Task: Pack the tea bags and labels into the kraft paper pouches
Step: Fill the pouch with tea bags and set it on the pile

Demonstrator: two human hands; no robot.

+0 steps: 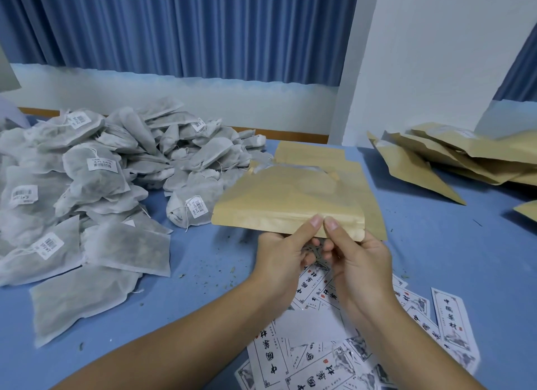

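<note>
Pinching the kraft paper pouch (287,203) at its near edge with left hand (282,259) and right hand (360,264), thumbs side by side; probably parting the mouth: peel layers evenly.

Hidden and cut-off parts of a tea-packing tabletop (203,259).
The held kraft pouch (290,198) hides the fingers of the left hand (279,262) and right hand (357,262); only the thumbs show on top. It covers most of the flat pouches (308,153) behind it. The tea bag heap (87,171) runs off the left edge, the pouch stack (453,154) off the right, and the labels (319,360) off the bottom and under the forearms. The barcode tags (103,164) are too small to read.
</note>
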